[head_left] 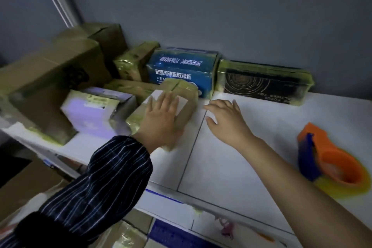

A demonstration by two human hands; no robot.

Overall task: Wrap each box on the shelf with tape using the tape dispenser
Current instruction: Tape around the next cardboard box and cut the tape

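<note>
Pressing down on the small brown box [181, 88] with my left hand [161, 115], I have my fingers straight and spread flat over its white label [182, 102]. I am not gripping it. The hand just lies on top. My right hand [227, 121] is wide too, with loose fingers that hold nothing. It is low over the white shelf [231, 167], just beside the box. I cannot tell if it touches the shelf.

The box sits on the shelf in front of the blue box [181, 66], with a white box [92, 110] close on its left. It looks shiny and yellowish, so I think it has some tape on it. The tape dispenser [332, 167] is orange and blue. It lies on the shelf far off to my right, away from both hands.

Here is what could go wrong, I think. The near corner of the box is not far from the front of the shelf. With only a flat hand on top, a hard pull could slide it off. A push the other way could bump the blue box or the black box [261, 80] at the back. The dispenser is near the front edge too, so a quick grab in this dim light could knock it down. The tape could also stick to itself.
</note>
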